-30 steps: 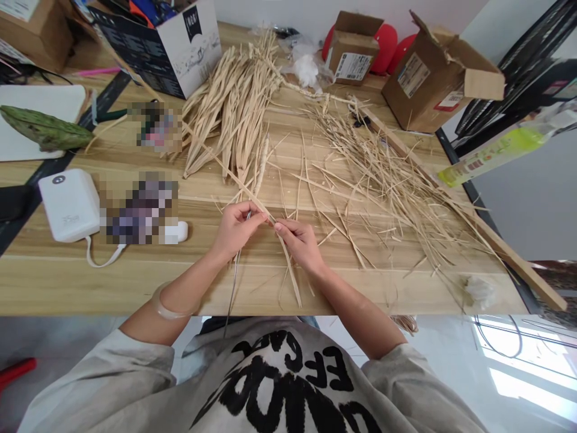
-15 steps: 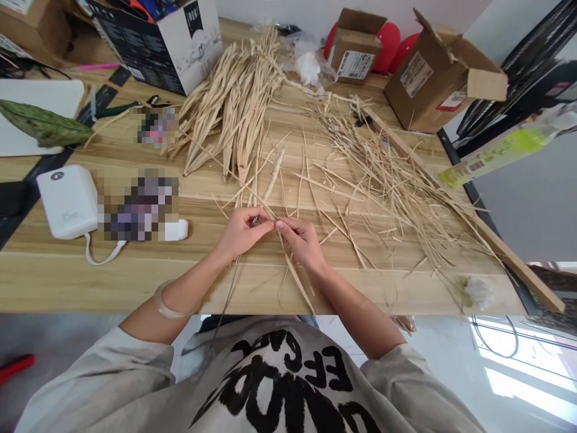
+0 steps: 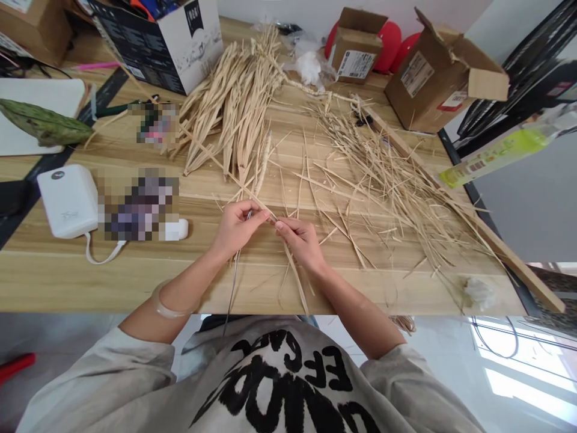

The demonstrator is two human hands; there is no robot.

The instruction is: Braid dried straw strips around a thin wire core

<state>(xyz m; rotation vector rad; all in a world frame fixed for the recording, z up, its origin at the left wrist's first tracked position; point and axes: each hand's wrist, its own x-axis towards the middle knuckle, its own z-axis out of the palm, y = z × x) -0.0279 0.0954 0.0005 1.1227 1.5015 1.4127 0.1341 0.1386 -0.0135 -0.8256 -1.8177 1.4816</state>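
Near the table's front edge, my left hand (image 3: 238,230) and my right hand (image 3: 301,242) pinch a long, flat straw strip (image 3: 215,161) a short distance apart. Its upper part slants away to the upper left, and a straw end (image 3: 295,278) hangs below my right fingers. A thin grey metallic strand (image 3: 234,279) also passes through my left hand and trails towards my shirt; whether it is wire or a tool is unclear. Just beyond my left fingers lies a pale, twisted-looking straw piece (image 3: 263,165). My palms hide part of the strip.
A large straw bundle (image 3: 229,108) lies beyond my hands, with loose straw (image 3: 383,174) scattered right. A wooden bar (image 3: 505,249) runs along the right edge. Cardboard boxes (image 3: 426,90) stand behind. To the left are a white power bank (image 3: 67,201) and its cable.
My left hand has slid slightly left along the strip, widening the gap to my right hand, which stays nearly still. The twisted-looking straw piece has shifted left.
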